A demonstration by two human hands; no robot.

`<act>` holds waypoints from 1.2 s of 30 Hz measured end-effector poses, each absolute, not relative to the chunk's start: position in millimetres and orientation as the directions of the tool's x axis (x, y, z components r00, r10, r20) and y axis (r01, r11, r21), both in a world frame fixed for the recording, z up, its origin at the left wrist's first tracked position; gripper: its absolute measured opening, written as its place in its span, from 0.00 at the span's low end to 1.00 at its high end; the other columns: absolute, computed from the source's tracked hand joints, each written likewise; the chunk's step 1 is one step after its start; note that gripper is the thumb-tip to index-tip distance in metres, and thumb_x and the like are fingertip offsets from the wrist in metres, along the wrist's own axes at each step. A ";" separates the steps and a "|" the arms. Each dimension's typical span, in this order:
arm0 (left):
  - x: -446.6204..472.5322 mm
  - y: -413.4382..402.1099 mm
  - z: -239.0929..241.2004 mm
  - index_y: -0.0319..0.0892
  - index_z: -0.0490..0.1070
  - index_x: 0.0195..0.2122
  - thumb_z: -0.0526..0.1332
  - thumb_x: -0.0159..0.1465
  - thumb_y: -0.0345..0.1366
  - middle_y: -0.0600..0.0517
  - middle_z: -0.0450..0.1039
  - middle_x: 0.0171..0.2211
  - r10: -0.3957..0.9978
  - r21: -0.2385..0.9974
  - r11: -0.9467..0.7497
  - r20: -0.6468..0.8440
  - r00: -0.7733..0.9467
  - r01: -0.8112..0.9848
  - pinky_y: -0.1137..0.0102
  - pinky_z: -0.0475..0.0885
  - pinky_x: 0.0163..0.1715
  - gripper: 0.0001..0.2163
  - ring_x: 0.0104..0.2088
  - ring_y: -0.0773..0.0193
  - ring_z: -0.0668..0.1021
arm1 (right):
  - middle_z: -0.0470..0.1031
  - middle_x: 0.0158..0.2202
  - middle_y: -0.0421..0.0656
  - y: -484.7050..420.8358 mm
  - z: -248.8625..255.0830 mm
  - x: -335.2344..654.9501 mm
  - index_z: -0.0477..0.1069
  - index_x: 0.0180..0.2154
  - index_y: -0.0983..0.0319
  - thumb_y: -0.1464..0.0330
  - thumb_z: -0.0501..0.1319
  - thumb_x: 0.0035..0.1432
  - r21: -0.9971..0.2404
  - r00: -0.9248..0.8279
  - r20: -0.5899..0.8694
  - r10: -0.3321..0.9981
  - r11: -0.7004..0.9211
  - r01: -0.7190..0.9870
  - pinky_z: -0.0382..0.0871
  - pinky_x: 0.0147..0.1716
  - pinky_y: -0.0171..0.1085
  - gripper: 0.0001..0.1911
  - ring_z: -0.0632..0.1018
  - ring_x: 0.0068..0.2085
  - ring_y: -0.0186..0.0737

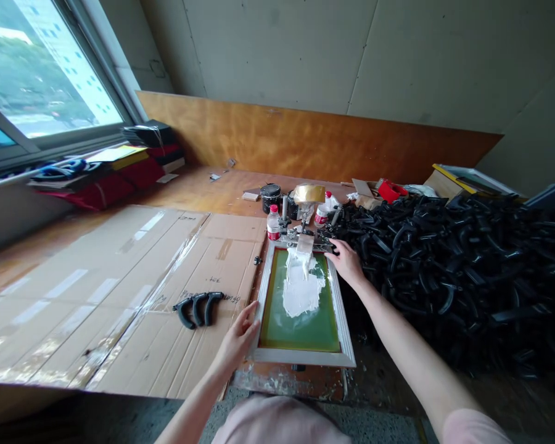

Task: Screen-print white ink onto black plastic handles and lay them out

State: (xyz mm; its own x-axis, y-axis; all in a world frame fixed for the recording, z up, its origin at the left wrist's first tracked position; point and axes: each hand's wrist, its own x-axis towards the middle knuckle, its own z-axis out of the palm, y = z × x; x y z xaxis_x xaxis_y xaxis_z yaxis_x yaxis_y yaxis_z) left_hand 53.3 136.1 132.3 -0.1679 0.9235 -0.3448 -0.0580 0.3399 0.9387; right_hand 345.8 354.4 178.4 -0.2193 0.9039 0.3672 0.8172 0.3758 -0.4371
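Note:
A screen-printing frame (346, 333) with silver rails and green mesh (300, 336) lies before me. A patch of white ink (303, 293) is smeared over the upper and middle mesh. At the far end of the frame a pale squeegee blade (305, 243) stands in the ink, beside a dark metal clamp (289, 234). My left hand (240, 333) is at the left rail, thumb and fingers apart. My right hand (346, 259) reaches to the frame's far right corner by the clamp, its thumb and index finger apart. What lies beneath the frame is hidden.
Three black curved handles (198, 308) lie on flattened cardboard (134, 296) at left. A large heap of black handles (425, 265) fills the right. Behind the frame stand red-capped bottles (273, 225), a black tub (271, 197) and a tape roll (309, 193).

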 end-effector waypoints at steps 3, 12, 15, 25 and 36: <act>56.1 140.4 106.1 0.41 0.58 0.63 0.62 0.53 0.57 0.57 0.68 0.23 0.919 0.939 0.342 -0.341 -0.200 -0.029 0.72 0.66 0.24 0.40 0.24 0.65 0.72 | 0.65 0.57 0.53 367.2 188.4 289.9 0.61 0.58 0.62 0.68 0.68 0.51 -0.265 -0.377 0.340 0.861 0.473 0.840 0.66 0.53 0.45 0.33 0.69 0.55 0.50; 53.7 142.0 92.4 0.42 0.60 0.62 0.61 0.53 0.58 0.55 0.70 0.25 0.915 0.934 0.356 -0.355 -0.192 -0.028 0.71 0.67 0.26 0.38 0.26 0.63 0.73 | 0.74 0.36 0.47 362.4 167.3 259.4 0.70 0.36 0.63 0.70 0.62 0.57 -0.090 -0.516 0.056 0.855 0.519 0.850 0.65 0.38 0.37 0.04 0.73 0.42 0.45; 53.6 141.5 89.9 0.42 0.59 0.62 0.61 0.54 0.57 0.54 0.71 0.26 0.915 0.931 0.356 -0.365 -0.170 -0.082 0.71 0.68 0.28 0.38 0.28 0.62 0.74 | 0.73 0.34 0.45 340.0 161.4 271.0 0.70 0.33 0.63 0.74 0.59 0.58 -0.107 -0.652 0.074 0.755 0.656 0.748 0.64 0.35 0.35 0.03 0.72 0.38 0.42; 52.9 141.0 94.1 0.40 0.60 0.61 0.61 0.55 0.56 0.54 0.71 0.26 0.917 0.931 0.353 -0.364 -0.164 -0.092 0.70 0.68 0.29 0.37 0.29 0.62 0.75 | 0.73 0.31 0.41 334.2 184.3 284.5 0.71 0.31 0.61 0.70 0.64 0.55 -0.182 -0.747 0.075 0.660 0.746 0.641 0.63 0.32 0.34 0.03 0.72 0.35 0.40; 56.1 141.2 120.7 0.40 0.61 0.60 0.63 0.52 0.56 0.55 0.71 0.25 0.905 0.918 0.376 -0.394 -0.159 -0.128 0.72 0.67 0.26 0.38 0.27 0.63 0.74 | 0.75 0.36 0.43 311.0 175.3 282.4 0.74 0.41 0.60 0.71 0.61 0.59 -0.232 -0.710 0.173 0.682 0.729 0.644 0.66 0.36 0.36 0.07 0.73 0.40 0.40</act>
State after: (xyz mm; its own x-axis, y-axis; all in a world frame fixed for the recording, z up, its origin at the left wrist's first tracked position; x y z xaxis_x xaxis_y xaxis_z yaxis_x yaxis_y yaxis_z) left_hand 56.1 141.2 120.7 -0.1593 0.9054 -0.3936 -0.1283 0.3764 0.9175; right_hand 282.4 311.0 175.3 -0.7103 0.6824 0.1726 0.6440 0.7291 -0.2318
